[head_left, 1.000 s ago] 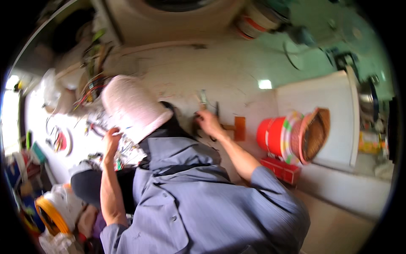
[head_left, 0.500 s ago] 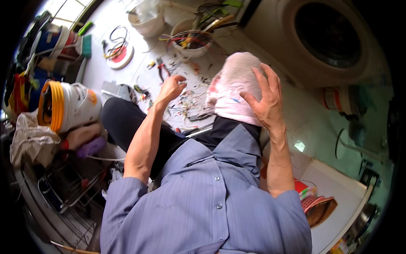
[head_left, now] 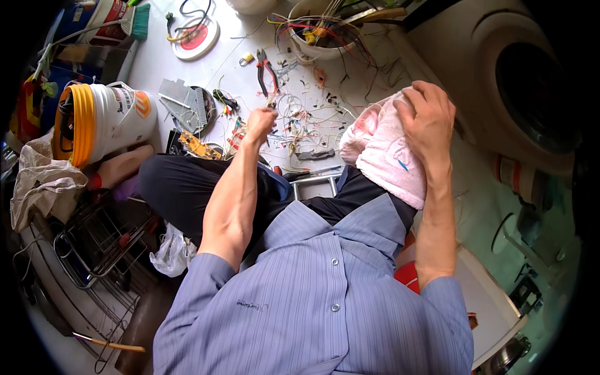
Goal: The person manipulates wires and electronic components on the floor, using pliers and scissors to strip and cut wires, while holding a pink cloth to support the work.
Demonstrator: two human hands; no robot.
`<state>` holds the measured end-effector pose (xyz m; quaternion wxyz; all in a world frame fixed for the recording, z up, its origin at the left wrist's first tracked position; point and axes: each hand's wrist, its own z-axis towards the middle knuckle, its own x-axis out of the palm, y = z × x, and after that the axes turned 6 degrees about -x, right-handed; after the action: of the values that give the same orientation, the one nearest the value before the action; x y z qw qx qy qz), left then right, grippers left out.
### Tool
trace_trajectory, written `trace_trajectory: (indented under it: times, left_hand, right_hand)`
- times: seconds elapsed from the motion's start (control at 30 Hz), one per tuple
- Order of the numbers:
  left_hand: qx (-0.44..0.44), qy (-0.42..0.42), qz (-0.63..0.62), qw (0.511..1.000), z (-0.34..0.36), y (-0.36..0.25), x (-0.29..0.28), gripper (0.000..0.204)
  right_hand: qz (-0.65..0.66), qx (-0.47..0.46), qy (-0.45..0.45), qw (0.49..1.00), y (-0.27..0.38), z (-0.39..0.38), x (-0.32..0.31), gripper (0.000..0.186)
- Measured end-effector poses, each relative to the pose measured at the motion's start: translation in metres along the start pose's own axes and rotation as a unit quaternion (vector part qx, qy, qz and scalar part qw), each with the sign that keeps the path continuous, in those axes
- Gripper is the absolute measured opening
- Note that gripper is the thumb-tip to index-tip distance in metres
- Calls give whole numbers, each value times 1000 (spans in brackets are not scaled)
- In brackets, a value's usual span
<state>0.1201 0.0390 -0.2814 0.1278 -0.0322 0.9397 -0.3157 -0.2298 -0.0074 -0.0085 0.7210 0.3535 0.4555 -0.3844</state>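
We see the right hand (head_left: 428, 122) spread flat on the pink towel (head_left: 390, 156) lying right of centre. The left hand (head_left: 259, 122) is curled shut among loose wires (head_left: 300, 122) farther left; we cannot tell what it holds.

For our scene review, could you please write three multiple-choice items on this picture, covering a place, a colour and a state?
1. Where do the red-handled pliers lie?
A. on the white floor beyond the left hand
B. inside the bucket
C. on the washing machine

2. What colour is the cloth under the right hand?
A. green
B. pink
C. black

3. How is the left hand set?
A. flat and open
B. out of view
C. closed among loose wires

Answers: 1 A, they rest on the floor among wire scraps; 2 B, it is pale pink; 3 C, its fingers curl into a fist.
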Motion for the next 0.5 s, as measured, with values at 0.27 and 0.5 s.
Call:
trace_trajectory:
  times: [0.27, 0.5]
  left_hand:
    - [-27, -27, 291, 956, 11, 85, 11, 24]
    - [-179, -46, 322, 928, -15, 116, 37, 37]
  right_hand:
    - [21, 36, 16, 999, 0, 9, 1, 21]
    - [52, 66, 35, 996, -3, 7, -8, 22]
